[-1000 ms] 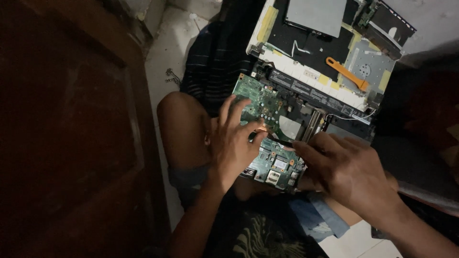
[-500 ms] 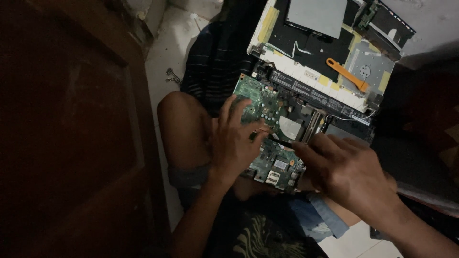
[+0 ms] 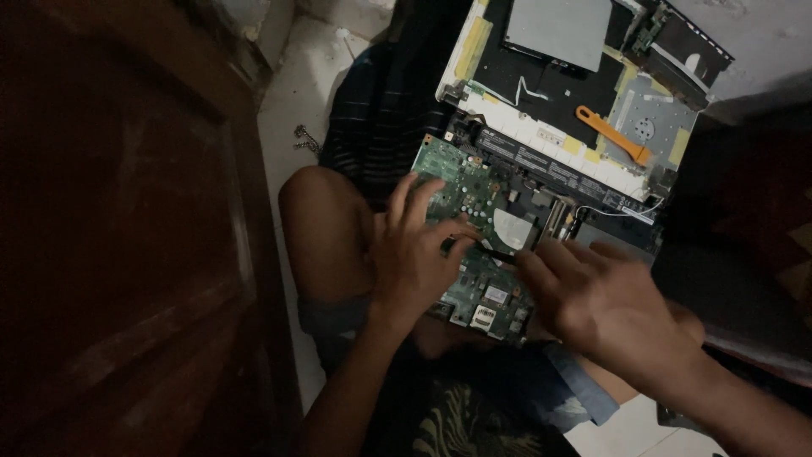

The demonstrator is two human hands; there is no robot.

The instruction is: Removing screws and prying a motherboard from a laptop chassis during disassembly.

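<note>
The green motherboard [image 3: 474,254], thin, stiff and likely fragile, lies in the opened laptop chassis [image 3: 584,161] on the person's lap; the left hand [image 3: 410,254] spreads loosely over its edge, the safest hold, while the right hand [image 3: 605,300] pinches a thin dark cable [image 3: 492,250].

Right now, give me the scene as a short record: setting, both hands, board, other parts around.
setting: person seated on a pale floor, opened laptop chassis across the lap, dark wooden door at the left
left hand: spread on the green circuit board, fingers touching it
right hand: over the board's right edge, blurred
between hands: thin dark tool; which hand grips it is unclear
other parts: orange pry tool lying on the chassis; small metal bits on the floor
</note>
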